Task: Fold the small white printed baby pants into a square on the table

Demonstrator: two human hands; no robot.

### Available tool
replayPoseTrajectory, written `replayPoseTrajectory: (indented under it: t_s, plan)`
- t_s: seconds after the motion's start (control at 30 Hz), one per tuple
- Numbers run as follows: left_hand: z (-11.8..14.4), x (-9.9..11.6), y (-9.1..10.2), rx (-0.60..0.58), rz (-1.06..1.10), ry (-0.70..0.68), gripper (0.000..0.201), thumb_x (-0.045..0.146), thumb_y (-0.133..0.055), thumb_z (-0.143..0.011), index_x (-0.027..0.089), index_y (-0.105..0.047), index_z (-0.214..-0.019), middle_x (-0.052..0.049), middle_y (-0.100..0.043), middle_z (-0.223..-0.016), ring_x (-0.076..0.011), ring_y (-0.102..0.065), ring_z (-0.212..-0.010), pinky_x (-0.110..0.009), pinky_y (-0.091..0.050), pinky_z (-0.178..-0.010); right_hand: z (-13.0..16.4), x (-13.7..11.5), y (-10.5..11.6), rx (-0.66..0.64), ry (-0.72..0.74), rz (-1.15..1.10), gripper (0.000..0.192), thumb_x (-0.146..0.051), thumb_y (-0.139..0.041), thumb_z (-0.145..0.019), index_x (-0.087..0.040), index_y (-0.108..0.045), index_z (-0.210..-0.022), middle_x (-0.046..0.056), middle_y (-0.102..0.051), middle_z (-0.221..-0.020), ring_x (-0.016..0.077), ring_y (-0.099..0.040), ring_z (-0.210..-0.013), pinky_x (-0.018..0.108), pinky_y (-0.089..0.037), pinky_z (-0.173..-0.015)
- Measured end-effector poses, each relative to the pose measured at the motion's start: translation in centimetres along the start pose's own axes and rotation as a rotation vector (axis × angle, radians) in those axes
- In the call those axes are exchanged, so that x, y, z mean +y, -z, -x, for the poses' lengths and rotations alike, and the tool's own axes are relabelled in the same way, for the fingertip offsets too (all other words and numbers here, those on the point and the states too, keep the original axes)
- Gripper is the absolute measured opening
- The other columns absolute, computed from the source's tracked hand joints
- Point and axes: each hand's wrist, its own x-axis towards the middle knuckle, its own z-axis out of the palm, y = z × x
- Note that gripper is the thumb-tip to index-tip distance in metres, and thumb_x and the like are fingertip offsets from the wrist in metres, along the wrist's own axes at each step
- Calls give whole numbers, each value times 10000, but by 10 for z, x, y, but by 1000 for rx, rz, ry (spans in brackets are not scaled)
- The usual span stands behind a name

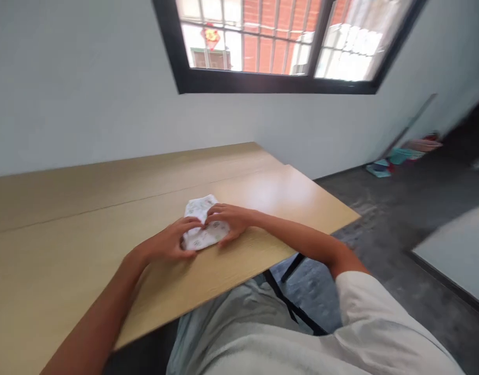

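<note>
A small folded white cloth (202,240) with a faint printed pattern lies flat on the light wooden table (247,255). My left hand (173,239) grips its left side, the thumb at the near edge and the fingers curled over the top. From the right, my right hand (232,221) holds the cloth in the same way, thumb low and fingers bent onto it. The fingertips of both hands almost meet at the middle of the cloth. Parts of its left and right edges are hidden under the hands.
A barred window (255,41) is set in the white wall behind the table. To the right, the table's corner (356,216) juts over the grey floor. Farther off stand a teal bucket (400,155), a pink basin (424,145) and a dustpan (379,169).
</note>
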Motion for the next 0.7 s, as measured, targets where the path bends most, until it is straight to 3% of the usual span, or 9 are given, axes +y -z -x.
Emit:
replayPoseTrajectory:
  t_s: [0.1,0.23,0.37,0.43,0.5,0.57,0.7]
  plan:
    - [0,1,3,41,73,-55,615,352,-672,-744,172,-578,-1324,-120,-521,-1399,-288,-488,-1308,-369,-359,-1152,1,-3,-4,25,-10,-24,834,-551,-903,-694,-144,-568,-1340,169,-534,-1296,312,-505,-1201,442,-411,-1065]
    - [2,-3,4,107,145,-46,521,234,-624,-683,158,-642,-1198,-105,-593,-1316,-259,-564,-1198,-336,-405,-1086,0,-1,-10,32,-20,-58,843,-570,-832,-782,-138,-501,-1425,189,-517,-1357,338,-478,-1264,485,-402,-1085]
    - [1,0,3,226,120,98,257,344,-562,-835,176,-705,-969,-29,-677,-851,-193,-592,-819,-344,-440,-952,0,0,-13,11,-70,-62,718,-487,-758,-873,-125,-491,-1433,187,-508,-1382,334,-481,-1278,479,-415,-1076]
    - [-2,1,0,286,119,147,346,448,-506,-910,165,-680,-814,0,-588,-678,-163,-516,-693,-325,-437,-856,1,1,-12,4,-91,-85,690,-452,-727,-893,-128,-473,-1447,180,-512,-1383,325,-490,-1274,470,-420,-1071]
    - [-6,0,-4,368,216,187,456,519,-467,-940,150,-625,-724,8,-528,-652,-147,-472,-662,-281,-409,-725,2,3,-11,-4,-92,-120,737,-462,-722,-884,-130,-435,-1476,176,-513,-1386,319,-496,-1270,462,-420,-1070]
    - [-10,-5,-9,450,399,244,491,567,-467,-937,140,-621,-752,7,-523,-686,-142,-468,-665,-254,-367,-637,2,4,-9,3,-91,-144,721,-464,-696,-886,-119,-442,-1466,178,-526,-1371,316,-510,-1252,451,-424,-1058]
    - [-11,-18,-13,437,704,274,520,629,-523,-893,127,-657,-863,-9,-570,-770,-149,-506,-709,-243,-384,-647,-2,7,-6,38,-115,-227,349,-361,-490,-988,-140,-634,-1217,125,-650,-1152,267,-612,-1047,372,-470,-920]
